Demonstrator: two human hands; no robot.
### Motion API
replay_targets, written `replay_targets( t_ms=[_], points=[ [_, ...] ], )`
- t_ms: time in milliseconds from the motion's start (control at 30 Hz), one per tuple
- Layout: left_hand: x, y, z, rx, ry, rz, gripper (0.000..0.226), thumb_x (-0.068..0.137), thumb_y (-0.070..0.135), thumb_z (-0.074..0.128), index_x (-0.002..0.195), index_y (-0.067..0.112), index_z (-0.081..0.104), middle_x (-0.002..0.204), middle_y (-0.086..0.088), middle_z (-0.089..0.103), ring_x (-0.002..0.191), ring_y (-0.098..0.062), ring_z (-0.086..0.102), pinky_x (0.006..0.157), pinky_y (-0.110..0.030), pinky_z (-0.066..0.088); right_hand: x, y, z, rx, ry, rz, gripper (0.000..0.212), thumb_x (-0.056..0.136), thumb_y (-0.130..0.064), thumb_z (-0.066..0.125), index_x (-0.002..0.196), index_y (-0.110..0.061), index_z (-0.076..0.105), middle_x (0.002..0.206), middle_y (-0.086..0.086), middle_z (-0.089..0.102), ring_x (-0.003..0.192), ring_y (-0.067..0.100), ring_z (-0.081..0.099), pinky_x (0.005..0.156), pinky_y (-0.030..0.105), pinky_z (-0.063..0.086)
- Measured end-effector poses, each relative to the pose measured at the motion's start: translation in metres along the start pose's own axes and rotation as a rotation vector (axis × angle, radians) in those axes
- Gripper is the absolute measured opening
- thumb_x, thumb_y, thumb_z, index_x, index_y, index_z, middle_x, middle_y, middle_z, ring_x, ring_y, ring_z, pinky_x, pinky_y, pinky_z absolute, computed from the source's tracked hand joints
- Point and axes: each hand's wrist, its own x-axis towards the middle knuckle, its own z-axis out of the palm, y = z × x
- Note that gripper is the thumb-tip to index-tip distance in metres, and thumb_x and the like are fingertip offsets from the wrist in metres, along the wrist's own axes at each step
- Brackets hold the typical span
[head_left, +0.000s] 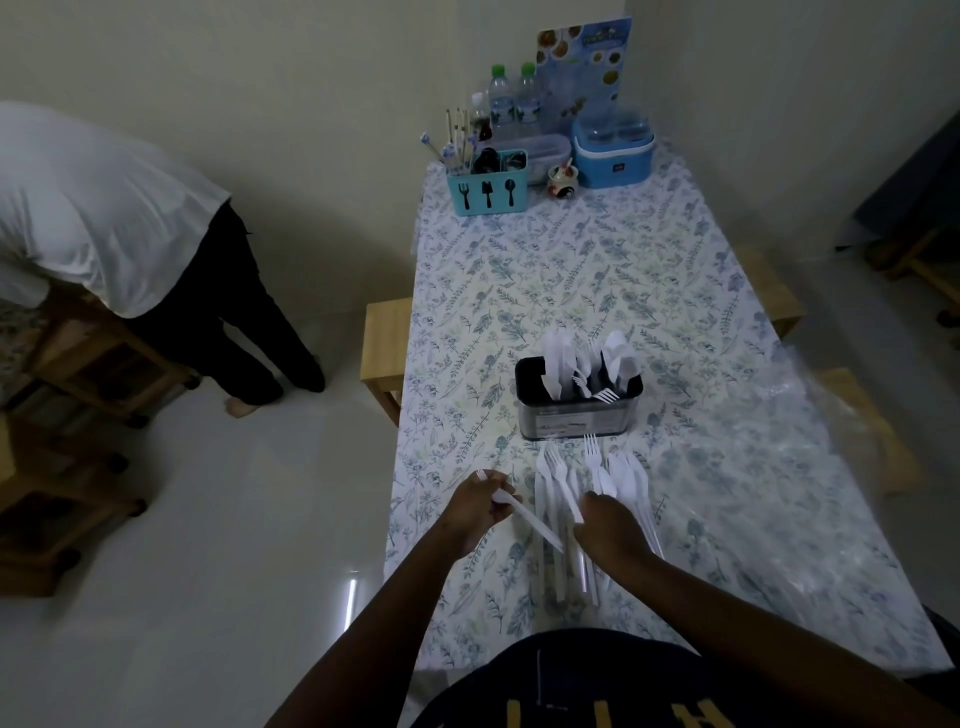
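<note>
You held a smooth white plastic utensil (524, 514) in your left hand (475, 506). The pile of cutlery (558, 483) beside it was the same white plastic. The holder (576, 418) had a shiny metal wall. The flowered tablecloth (675, 291) looked glossy, as if film-covered. The stool (382, 338) was pale matt wood, and the floor (260, 519) gleamed.

White plastic fork (535, 524) held slanted; white cutlery pile (558, 480) flat, just beside.

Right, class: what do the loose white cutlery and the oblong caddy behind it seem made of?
The loose white forks and spoons look like thin matt plastic: uniformly white. The oblong grey caddy seems brushed metal, from its dull sheen; dimness leaves doubt.
</note>
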Motion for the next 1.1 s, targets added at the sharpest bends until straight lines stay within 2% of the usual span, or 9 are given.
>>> replay_targets(
  t_ms=[100,167,267,333,433,633,767,933,1100],
  points=[
    [0.003,-0.001,-0.002,0.030,-0.033,-0.023,0.021,0.101,0.008,0.038,0.094,0.003,0.057,0.091,-0.013,0.062,0.087,-0.025,0.062,0.079,-0.032,0.050,-0.001,-0.001,-0.005,0.052,0.020,0.069,0.005,0.085,-0.009,0.051,0.082,-0.012,0.049,0.079,0.005,0.054,0.085,0.023,0.062,0.052,0.019,0.031],
    [0.007,-0.003,-0.002,0.065,-0.051,-0.028,0.022,0.102,0.012,0.038,0.097,0.004,0.058,0.095,-0.013,0.063,0.091,-0.023,0.062,0.079,-0.030,0.051,-0.004,0.000,-0.010,0.173,0.080,0.123,0.006,0.088,-0.010,0.054,0.086,-0.007,0.058,0.084,0.006,0.062,0.083,0.021,0.062,0.057,0.020,0.036],
    [0.011,-0.002,0.002,0.081,-0.049,-0.039,0.024,0.103,0.018,0.040,0.096,0.005,0.058,0.092,-0.011,0.063,0.088,-0.021,0.062,0.076,-0.028,0.050,-0.014,-0.003,-0.022,0.560,0.053,0.191,0.008,0.089,-0.014,0.060,0.081,-0.012,0.061,0.083,0.001,0.064,0.075,0.015,0.059,0.059,0.016,0.042],
    [0.012,0.000,0.005,0.085,-0.039,-0.052,0.027,0.103,0.022,0.040,0.093,0.004,0.057,0.087,-0.013,0.062,0.083,-0.021,0.062,0.074,-0.028,0.051,-0.024,-0.007,-0.031,0.881,-0.046,0.245,0.008,0.090,-0.010,0.059,0.086,-0.009,0.065,0.085,0.005,0.065,0.071,0.017,0.060,0.064,0.022,0.051],
    [0.016,-0.002,0.007,0.047,-0.047,-0.055,0.029,0.102,0.026,0.042,0.095,0.002,0.057,0.087,-0.016,0.062,0.083,-0.024,0.063,0.078,-0.030,0.051,-0.035,-0.012,-0.035,1.048,-0.118,0.273,0.010,0.090,-0.008,0.061,0.094,0.000,0.067,0.082,0.007,0.064,0.061,0.015,0.056,0.062,0.024,0.052],
    [0.025,-0.004,0.007,0.010,-0.049,-0.072,0.034,0.100,0.028,0.046,0.106,-0.004,0.057,0.107,-0.022,0.062,0.100,-0.029,0.062,0.085,-0.033,0.053,-0.036,-0.014,-0.032,1.015,-0.155,0.235,0.006,0.086,-0.013,0.068,0.084,-0.009,0.071,0.072,0.005,0.066,0.058,0.015,0.056,0.067,0.027,0.053],
    [0.020,0.000,0.004,0.049,-0.034,-0.083,0.025,0.099,0.021,0.050,0.102,-0.003,0.059,0.098,-0.016,0.057,0.093,-0.024,0.059,0.078,-0.029,0.055,-0.034,-0.020,-0.032,0.966,-0.172,0.217,0.006,0.085,-0.013,0.069,0.082,-0.009,0.072,0.081,0.008,0.069,0.060,0.014,0.059,0.062,0.024,0.052],
    [0.017,0.003,-0.010,-0.022,0.068,-0.043,0.018,0.100,0.011,0.045,0.092,0.002,0.059,0.094,-0.014,0.059,0.088,-0.023,0.058,0.074,-0.030,0.053,-0.020,-0.021,-0.021,0.546,-0.024,0.193,0.010,0.085,-0.017,0.064,0.078,-0.013,0.070,0.081,-0.003,0.070,0.072,0.010,0.064,0.060,0.016,0.045],
    [0.013,0.003,-0.024,-0.082,0.122,-0.024,0.017,0.099,0.004,0.044,0.089,0.001,0.057,0.094,-0.020,0.065,0.090,-0.027,0.065,0.073,-0.031,0.052,-0.003,-0.028,-0.010,0.204,-0.022,0.075,0.029,0.080,-0.038,0.071,0.071,-0.013,0.060,0.071,0.000,0.063,0.062,0.011,0.056,0.057,0.026,0.045]
  ],
)
